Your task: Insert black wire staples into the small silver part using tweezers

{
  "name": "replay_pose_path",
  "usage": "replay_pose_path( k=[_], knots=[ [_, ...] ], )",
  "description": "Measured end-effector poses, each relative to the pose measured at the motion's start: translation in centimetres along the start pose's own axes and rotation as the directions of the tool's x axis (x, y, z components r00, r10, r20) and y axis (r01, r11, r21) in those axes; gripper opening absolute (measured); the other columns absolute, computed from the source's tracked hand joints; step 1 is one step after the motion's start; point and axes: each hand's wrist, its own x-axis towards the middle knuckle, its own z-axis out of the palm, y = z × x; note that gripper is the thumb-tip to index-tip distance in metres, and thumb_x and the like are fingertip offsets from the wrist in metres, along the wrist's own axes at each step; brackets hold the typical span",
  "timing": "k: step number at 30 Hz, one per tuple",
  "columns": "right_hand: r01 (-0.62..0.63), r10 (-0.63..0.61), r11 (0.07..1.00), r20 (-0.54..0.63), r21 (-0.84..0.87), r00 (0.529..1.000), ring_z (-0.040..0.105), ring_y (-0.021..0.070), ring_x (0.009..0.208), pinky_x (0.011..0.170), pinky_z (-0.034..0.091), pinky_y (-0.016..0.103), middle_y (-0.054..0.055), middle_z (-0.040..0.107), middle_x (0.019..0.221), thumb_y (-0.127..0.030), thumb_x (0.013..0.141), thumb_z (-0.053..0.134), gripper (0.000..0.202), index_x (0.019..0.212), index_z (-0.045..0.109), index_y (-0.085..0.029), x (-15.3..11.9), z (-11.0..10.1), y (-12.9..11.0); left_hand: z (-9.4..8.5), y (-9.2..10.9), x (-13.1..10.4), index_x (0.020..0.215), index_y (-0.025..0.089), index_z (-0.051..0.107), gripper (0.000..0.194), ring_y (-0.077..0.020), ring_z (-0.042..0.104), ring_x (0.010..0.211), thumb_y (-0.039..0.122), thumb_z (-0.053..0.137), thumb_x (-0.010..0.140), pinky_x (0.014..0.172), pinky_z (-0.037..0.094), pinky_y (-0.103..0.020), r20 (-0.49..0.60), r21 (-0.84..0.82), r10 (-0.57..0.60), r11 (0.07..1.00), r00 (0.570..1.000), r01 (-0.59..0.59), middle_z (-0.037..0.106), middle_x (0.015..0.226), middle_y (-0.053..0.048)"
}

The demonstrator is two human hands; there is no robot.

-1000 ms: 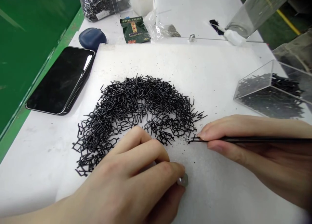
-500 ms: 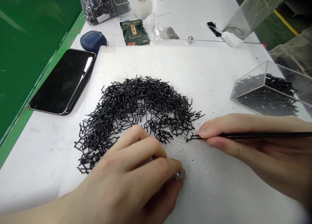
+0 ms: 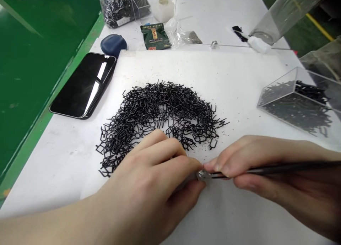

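Observation:
A heap of small black bent pieces (image 3: 165, 99) lies in an arc on the white work surface (image 3: 239, 71). My left hand (image 3: 157, 174) is in front of the heap, its thumb and index finger pinching a small clear, rounded part (image 3: 201, 174). Black tweezers (image 3: 269, 169) are gripped in my right hand (image 3: 266, 167), their tips at the clear part. Both hands' fingertips are close together there. Whether a black piece sits between the tweezer tips is too small to tell.
A phone (image 3: 84, 85) and a blue rounded object (image 3: 113, 45) lie at the left. Along the back are a bag of black pieces (image 3: 117, 7), a green packet (image 3: 156, 36) and a clear jar (image 3: 277, 19). An open clear box (image 3: 295, 96) with black pieces stands at the right.
My right hand has moved left and toward me, bringing the tweezers from the heap's right end to the clear part. The whole view has shifted slightly.

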Motion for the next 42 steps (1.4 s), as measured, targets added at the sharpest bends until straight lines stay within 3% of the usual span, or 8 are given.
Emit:
replay_pose_path(
  k=[17, 27, 36, 42],
  knots=[
    [-0.013, 0.013, 1.0, 0.021, -0.004, 1.0, 0.091, 0.0244, 0.095, 0.083, 0.075, 0.027, -0.001, 0.093, 0.105, -0.024, 0.098, 0.091, 0.023, 0.111, 0.092, -0.044, -0.43, -0.39, 0.45, -0.35, 0.0, -0.11, 0.098, 0.016, 0.087, 0.017, -0.0178, 0.064, 0.085, 0.012, 0.074, 0.11, 0.08, 0.057, -0.031, 0.067, 0.025, -0.029, 0.999, 0.997, 0.028, 0.076, 0.089, -0.001],
    [-0.017, 0.018, 1.0, 0.03, -0.023, 0.999, 0.09, 0.0213, 0.098, 0.087, 0.075, 0.024, -0.005, 0.093, 0.109, -0.025, 0.103, 0.087, 0.025, 0.114, 0.089, -0.047, -0.4, -0.4, 0.56, -0.02, 0.24, 0.11, 0.099, 0.016, 0.088, 0.021, -0.0176, 0.061, 0.082, 0.013, 0.071, 0.111, 0.077, 0.053, -0.032, 0.016, -0.009, -0.006, 1.0, 1.0, 0.006, 0.074, 0.087, -0.001],
    [0.008, -0.008, 1.0, -0.012, 0.027, 1.0, 0.091, 0.0237, 0.095, 0.079, 0.075, 0.026, -0.001, 0.092, 0.104, -0.024, 0.105, 0.086, 0.018, 0.111, 0.09, -0.041, -0.22, -0.24, 0.47, -0.22, 0.27, 0.3, 0.1, 0.016, 0.088, 0.018, -0.0168, 0.063, 0.083, 0.012, 0.073, 0.109, 0.078, 0.054, -0.03, 0.012, -0.019, -0.017, 1.0, 1.0, 0.017, 0.076, 0.088, -0.001],
    [-0.014, 0.012, 0.998, 0.044, 0.057, 0.999, 0.091, 0.0225, 0.098, 0.084, 0.075, 0.026, -0.003, 0.092, 0.102, -0.027, 0.105, 0.086, 0.015, 0.109, 0.088, -0.041, -0.21, -0.5, 0.41, -0.61, 0.51, 0.52, 0.099, 0.016, 0.089, 0.017, -0.0165, 0.064, 0.082, 0.012, 0.076, 0.109, 0.078, 0.055, -0.03, 0.057, -0.002, -0.04, 0.999, 0.998, 0.04, 0.077, 0.088, -0.001]
  ],
)
